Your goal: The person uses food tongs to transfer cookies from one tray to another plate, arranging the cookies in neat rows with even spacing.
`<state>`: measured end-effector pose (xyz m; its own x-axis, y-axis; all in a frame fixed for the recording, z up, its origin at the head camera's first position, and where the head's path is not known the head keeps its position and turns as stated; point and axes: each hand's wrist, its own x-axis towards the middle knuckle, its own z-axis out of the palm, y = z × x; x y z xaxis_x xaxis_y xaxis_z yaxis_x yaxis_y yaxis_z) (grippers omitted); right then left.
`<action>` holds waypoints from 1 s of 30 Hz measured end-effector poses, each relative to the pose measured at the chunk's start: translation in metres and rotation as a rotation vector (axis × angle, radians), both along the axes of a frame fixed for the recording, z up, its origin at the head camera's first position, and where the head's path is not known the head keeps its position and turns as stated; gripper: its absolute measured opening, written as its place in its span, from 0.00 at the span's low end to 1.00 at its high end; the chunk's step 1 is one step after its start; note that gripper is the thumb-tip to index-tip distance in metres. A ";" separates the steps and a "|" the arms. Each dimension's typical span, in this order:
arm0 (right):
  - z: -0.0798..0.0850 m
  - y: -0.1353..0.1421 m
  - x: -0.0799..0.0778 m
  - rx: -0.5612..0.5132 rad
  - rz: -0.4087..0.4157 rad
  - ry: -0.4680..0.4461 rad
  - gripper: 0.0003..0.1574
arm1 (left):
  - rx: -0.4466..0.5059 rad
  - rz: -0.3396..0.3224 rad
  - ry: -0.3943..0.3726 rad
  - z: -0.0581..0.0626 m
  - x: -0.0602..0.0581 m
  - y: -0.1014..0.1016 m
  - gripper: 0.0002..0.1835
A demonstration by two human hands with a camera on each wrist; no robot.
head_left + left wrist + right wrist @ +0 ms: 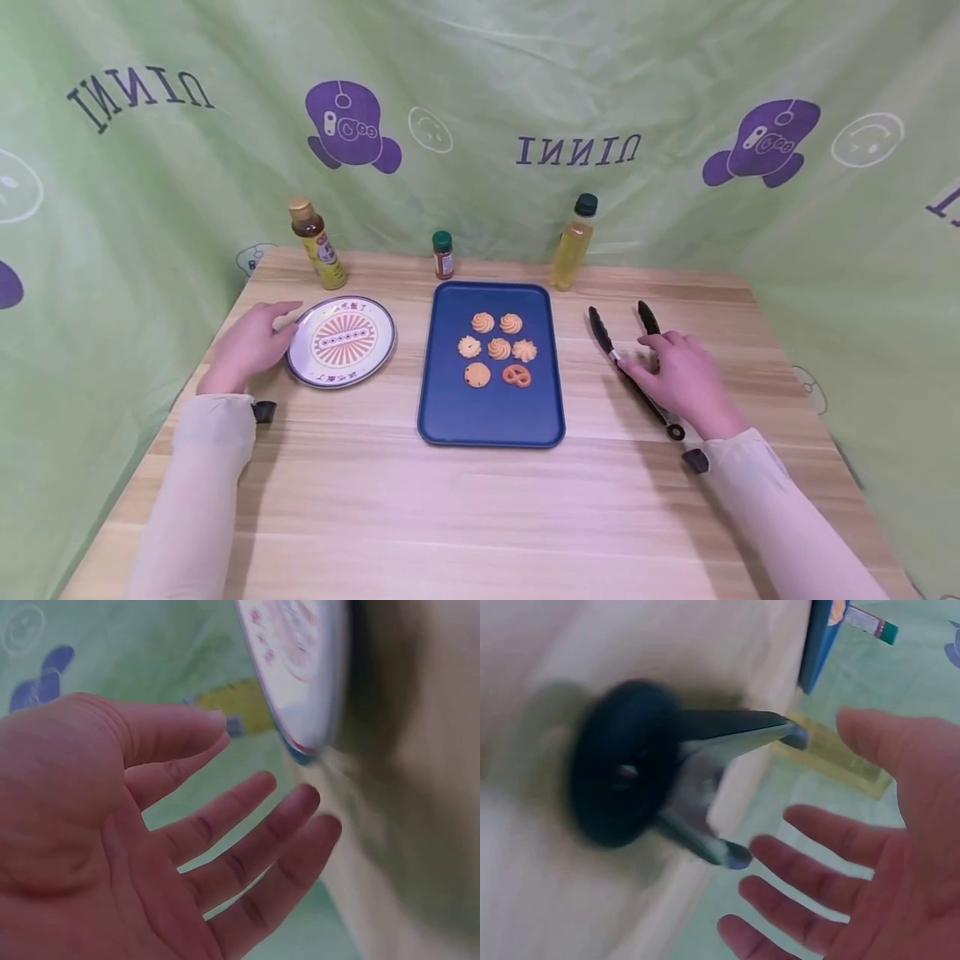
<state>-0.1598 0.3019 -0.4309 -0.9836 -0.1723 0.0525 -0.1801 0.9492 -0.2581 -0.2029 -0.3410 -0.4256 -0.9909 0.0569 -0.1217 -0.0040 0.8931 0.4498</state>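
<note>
- The left hand (255,342) has its fingers loosely spread, with a wide gap between thumb and the rest; nothing sits in that gap.
- The plate (341,342) lies just beyond the left fingertips, on their right side; the left wrist view shows a gap between thumb tip and rim.
- The right hand (684,375) likewise has its thumb well apart from its fingers, which are spread and grip nothing.
- The tongs (654,406) lie under and just beside the right fingers, arms parted in a V. Their tips point away past the fingertips, and the ring end is back near the wrist. Whether any fingertip touches them, I cannot tell.
- Between the two hands, well apart from both sets of fingers, lies the blue tray (491,417), bearing six cookies (498,348) and one pretzel (516,376).
- Past the left fingertips, behind the plate, stands the sauce bottle (321,248).
- Farther off than either hand's fingers, behind the tray, stands the small jar (443,257).
- Beyond the right fingertips and to their left stands the oil bottle (572,250).
- Below all the fingers spreads the wooden worktop (487,517).
</note>
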 end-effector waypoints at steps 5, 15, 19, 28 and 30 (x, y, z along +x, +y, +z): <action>-0.007 0.009 0.009 -0.053 -0.063 0.004 0.49 | 0.104 0.020 -0.079 -0.011 0.002 -0.016 0.32; -0.012 0.014 0.014 -0.154 -0.174 -0.123 0.64 | 0.380 0.083 -0.255 -0.019 0.003 -0.024 0.34; -0.015 0.010 0.014 -0.180 -0.206 -0.142 0.68 | 0.462 0.099 -0.284 -0.022 0.001 -0.026 0.36; -0.022 0.003 0.016 -0.167 -0.242 -0.109 0.64 | 0.535 0.081 -0.327 -0.027 0.000 -0.027 0.38; -0.022 0.001 0.016 -0.167 -0.246 -0.106 0.64 | 0.536 0.072 -0.330 -0.027 0.000 -0.028 0.38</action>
<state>-0.1441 0.3031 -0.4533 -0.9963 0.0738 -0.0450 0.0859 0.9037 -0.4194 -0.2026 -0.3685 -0.4528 -0.9095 0.1298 -0.3949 -0.2705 0.5364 0.7994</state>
